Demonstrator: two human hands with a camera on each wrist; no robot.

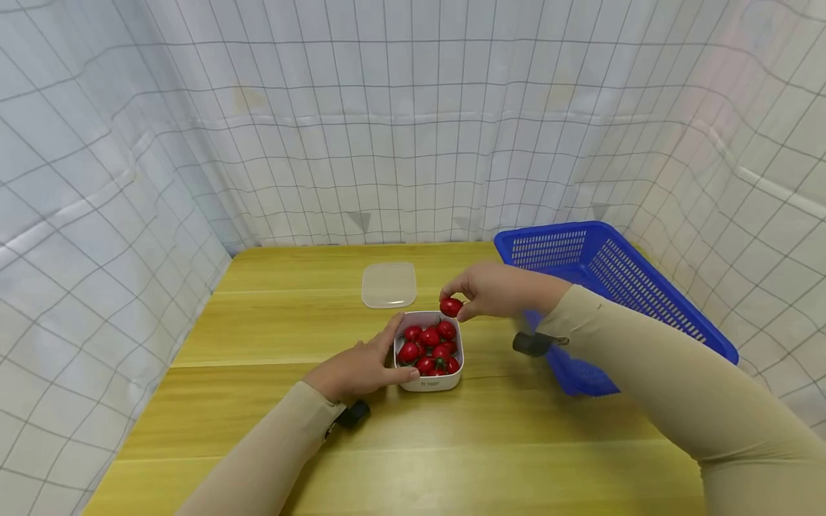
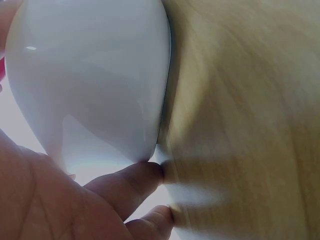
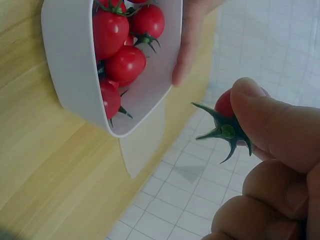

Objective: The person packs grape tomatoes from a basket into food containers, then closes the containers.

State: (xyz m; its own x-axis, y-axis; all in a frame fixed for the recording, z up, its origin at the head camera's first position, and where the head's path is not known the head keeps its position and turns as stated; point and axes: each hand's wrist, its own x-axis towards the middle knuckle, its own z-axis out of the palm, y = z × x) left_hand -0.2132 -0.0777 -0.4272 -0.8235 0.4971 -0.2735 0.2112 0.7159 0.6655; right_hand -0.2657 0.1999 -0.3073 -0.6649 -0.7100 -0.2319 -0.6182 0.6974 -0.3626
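A white square food container [image 1: 431, 384] full of red cherry tomatoes [image 1: 429, 338] stands on the table. My left hand [image 1: 363, 365] grips its left side, the thumb along the front rim and a finger at the back corner. In the left wrist view, fingertips touch the container wall [image 2: 100, 75] low down near the table. Above the back right corner of the container, my right hand [image 1: 493, 290] pinches one cherry tomato [image 1: 451, 307] between thumb and fingers. The right wrist view shows that tomato's green calyx [image 3: 227, 131] facing the camera.
Behind the container a translucent square lid [image 1: 389, 285] lies flat on the wooden table [image 1: 271, 322]. A blue slotted plastic basket [image 1: 645, 287] stands at the right, partly hidden by the right forearm. White grid-patterned curtains [image 1: 413, 143] surround the table's back and sides.
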